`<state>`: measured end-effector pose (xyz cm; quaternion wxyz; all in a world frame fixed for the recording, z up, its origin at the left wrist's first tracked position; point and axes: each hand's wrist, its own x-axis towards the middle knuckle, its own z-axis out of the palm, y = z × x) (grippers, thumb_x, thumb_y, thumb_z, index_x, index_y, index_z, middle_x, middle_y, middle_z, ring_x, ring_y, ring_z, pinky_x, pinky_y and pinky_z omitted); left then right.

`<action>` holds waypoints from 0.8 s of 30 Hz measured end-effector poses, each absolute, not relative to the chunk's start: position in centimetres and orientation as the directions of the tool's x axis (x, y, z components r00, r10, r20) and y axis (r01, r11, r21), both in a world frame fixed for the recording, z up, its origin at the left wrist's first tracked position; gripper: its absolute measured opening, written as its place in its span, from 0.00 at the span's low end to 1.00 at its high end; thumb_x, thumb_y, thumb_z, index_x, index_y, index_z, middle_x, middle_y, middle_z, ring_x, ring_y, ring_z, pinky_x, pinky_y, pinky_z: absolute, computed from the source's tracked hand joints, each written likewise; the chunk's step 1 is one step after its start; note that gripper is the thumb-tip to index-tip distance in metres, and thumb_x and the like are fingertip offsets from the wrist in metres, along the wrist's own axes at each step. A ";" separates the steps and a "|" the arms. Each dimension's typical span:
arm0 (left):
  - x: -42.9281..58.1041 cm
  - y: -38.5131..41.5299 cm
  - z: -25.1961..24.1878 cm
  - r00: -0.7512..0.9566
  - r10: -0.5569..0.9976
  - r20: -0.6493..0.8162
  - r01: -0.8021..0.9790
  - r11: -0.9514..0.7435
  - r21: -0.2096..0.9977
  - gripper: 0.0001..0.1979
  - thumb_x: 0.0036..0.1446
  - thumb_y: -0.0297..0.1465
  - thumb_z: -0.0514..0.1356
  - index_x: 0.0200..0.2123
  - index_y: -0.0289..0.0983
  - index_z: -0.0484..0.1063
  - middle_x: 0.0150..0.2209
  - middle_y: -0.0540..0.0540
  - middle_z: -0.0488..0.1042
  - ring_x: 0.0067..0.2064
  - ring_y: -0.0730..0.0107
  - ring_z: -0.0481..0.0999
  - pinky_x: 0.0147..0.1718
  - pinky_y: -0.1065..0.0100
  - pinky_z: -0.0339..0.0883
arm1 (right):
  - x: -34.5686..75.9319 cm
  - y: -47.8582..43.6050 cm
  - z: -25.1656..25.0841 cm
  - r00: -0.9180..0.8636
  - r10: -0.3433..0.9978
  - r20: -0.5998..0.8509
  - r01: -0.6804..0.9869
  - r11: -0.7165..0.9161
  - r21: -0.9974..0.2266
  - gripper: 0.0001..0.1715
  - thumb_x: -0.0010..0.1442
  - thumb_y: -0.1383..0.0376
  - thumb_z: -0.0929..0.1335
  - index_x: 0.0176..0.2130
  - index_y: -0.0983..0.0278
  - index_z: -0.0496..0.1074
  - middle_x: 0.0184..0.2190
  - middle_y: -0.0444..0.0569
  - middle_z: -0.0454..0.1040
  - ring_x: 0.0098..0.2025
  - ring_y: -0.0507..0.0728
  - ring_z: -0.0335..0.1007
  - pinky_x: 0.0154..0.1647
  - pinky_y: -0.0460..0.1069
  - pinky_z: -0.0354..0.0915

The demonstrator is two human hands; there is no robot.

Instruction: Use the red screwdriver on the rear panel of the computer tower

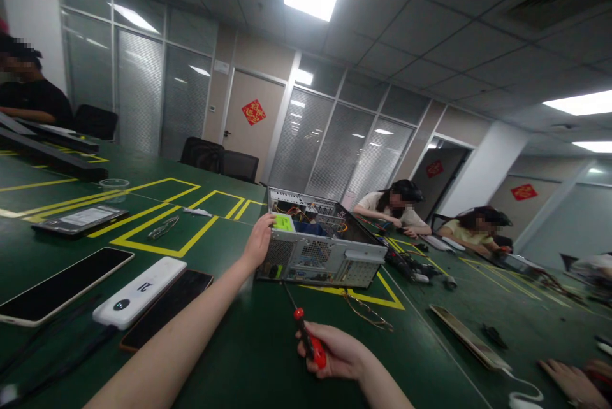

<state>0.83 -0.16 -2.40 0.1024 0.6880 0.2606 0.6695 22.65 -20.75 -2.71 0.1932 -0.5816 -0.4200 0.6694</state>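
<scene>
An opened desktop computer case [356, 264] lies on its side on the green table, its ports and vents facing me. Inside it are coloured wires and a power supply with a bright green label [284, 223]. My left hand [259, 242] grips the case's left corner, its fingers curled over the edge beside that label. In front of the case, my right hand [329, 351] is closed around the red and black handle of a screwdriver [306, 339]. The thin shaft points up toward the lower edge of the case; whether the tip touches anything cannot be made out.
On the left lie a hard drive [81, 220], a phone [67, 285], a white power bank [138, 291], a dark phone [165, 307] and a plastic cup [113, 190]. Eyeglasses [368, 312] and a charging phone [468, 340] lie rightward. Other people sit around the table.
</scene>
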 end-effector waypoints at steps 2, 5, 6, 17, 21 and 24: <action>0.8 -0.2 -2.4 -0.033 0.495 0.868 0.219 -0.844 0.489 0.24 0.71 0.47 0.42 0.48 0.40 0.72 0.56 0.39 0.75 0.64 0.57 0.69 0.66 0.48 0.62 | 22.7 -20.9 -2.6 -0.411 0.679 -0.608 0.083 -0.636 -0.767 0.13 0.62 0.59 0.67 0.45 0.62 0.67 0.35 0.45 0.76 0.28 0.50 0.73 0.32 0.46 0.62; 0.8 -0.2 -2.3 -0.030 0.498 0.867 0.221 -0.843 0.491 0.24 0.71 0.47 0.42 0.48 0.40 0.72 0.56 0.39 0.75 0.64 0.57 0.69 0.66 0.48 0.61 | 23.3 -21.0 -2.8 -0.589 0.616 -0.523 -0.030 -0.663 -0.748 0.23 0.53 0.68 0.72 0.49 0.61 0.67 0.43 0.49 0.78 0.38 0.53 0.77 0.41 0.49 0.63; 0.8 -0.3 -2.3 -0.028 0.498 0.867 0.224 -0.842 0.491 0.25 0.71 0.47 0.42 0.47 0.40 0.72 0.56 0.39 0.75 0.64 0.57 0.69 0.66 0.49 0.62 | 23.5 -20.9 -3.0 -0.614 0.611 -0.500 -0.034 -0.653 -0.757 0.28 0.51 0.68 0.74 0.51 0.62 0.67 0.44 0.50 0.78 0.40 0.54 0.78 0.44 0.50 0.64; 0.7 -0.4 -2.2 -0.025 0.497 0.867 0.225 -0.843 0.489 0.22 0.72 0.45 0.43 0.47 0.40 0.72 0.56 0.40 0.75 0.64 0.57 0.69 0.66 0.48 0.62 | 22.4 -20.7 -4.5 -0.448 0.701 -0.554 -0.133 -0.665 -0.734 0.12 0.61 0.59 0.72 0.36 0.66 0.70 0.31 0.45 0.73 0.29 0.49 0.71 0.27 0.42 0.56; 0.7 -0.4 -2.2 -0.025 0.496 0.868 0.229 -0.842 0.488 0.23 0.72 0.45 0.42 0.47 0.40 0.72 0.56 0.39 0.75 0.64 0.57 0.69 0.66 0.48 0.62 | 21.4 -20.9 -5.1 -0.480 0.638 -0.602 -0.169 -0.741 -0.650 0.11 0.63 0.59 0.70 0.42 0.63 0.69 0.35 0.49 0.76 0.25 0.48 0.67 0.22 0.40 0.47; 0.7 -0.3 -2.2 -0.026 0.490 0.872 0.229 -0.846 0.482 0.24 0.72 0.46 0.42 0.47 0.39 0.72 0.56 0.39 0.75 0.64 0.58 0.69 0.66 0.49 0.62 | 20.8 -21.0 -5.6 -0.532 0.635 -0.560 -0.223 -0.743 -0.631 0.19 0.59 0.60 0.73 0.48 0.60 0.67 0.33 0.46 0.75 0.25 0.48 0.67 0.23 0.40 0.48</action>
